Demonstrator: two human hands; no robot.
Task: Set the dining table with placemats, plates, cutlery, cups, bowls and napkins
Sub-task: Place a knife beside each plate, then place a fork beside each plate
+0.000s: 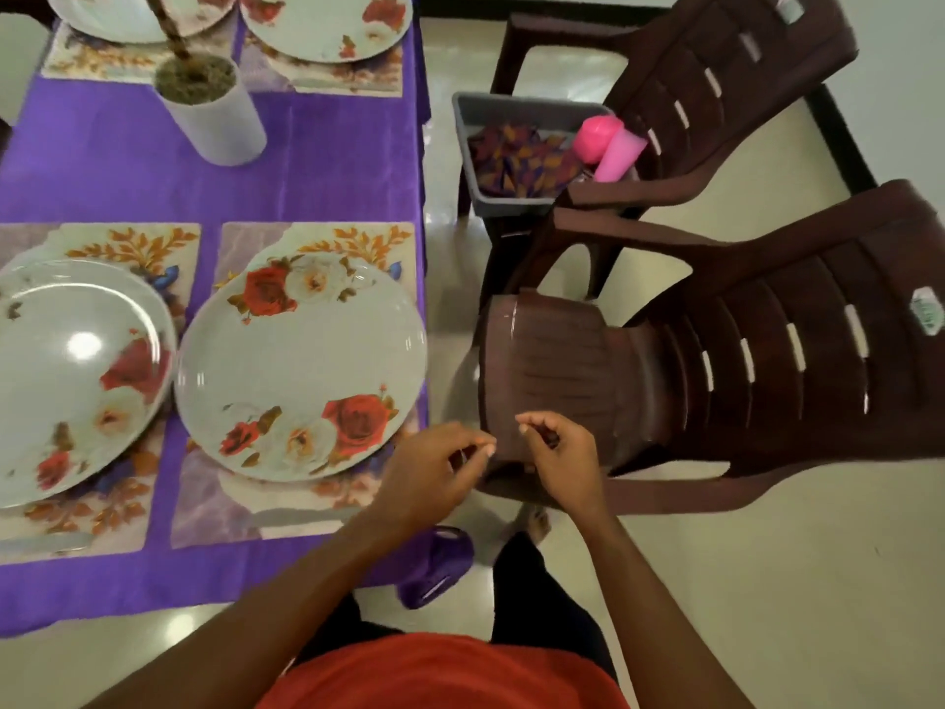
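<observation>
Several floral placemats lie on the purple tablecloth (317,161), each under a white plate with red roses. The nearest plate (301,371) sits on its placemat (245,509) at the table's right edge, with another plate (76,371) to its left. Two more plates (327,23) are at the far end. A grey tub (475,120) on the far chair holds folded patterned napkins (516,161) and pink cups (608,140). My left hand (434,473) and my right hand (557,452) hover with loosely curled fingers over the near chair's front edge, holding nothing.
Two dark brown plastic chairs (716,360) stand right of the table. A white pot with a plant (209,110) stands mid-table. My legs and a purple slipper (434,565) are on the pale tiled floor below.
</observation>
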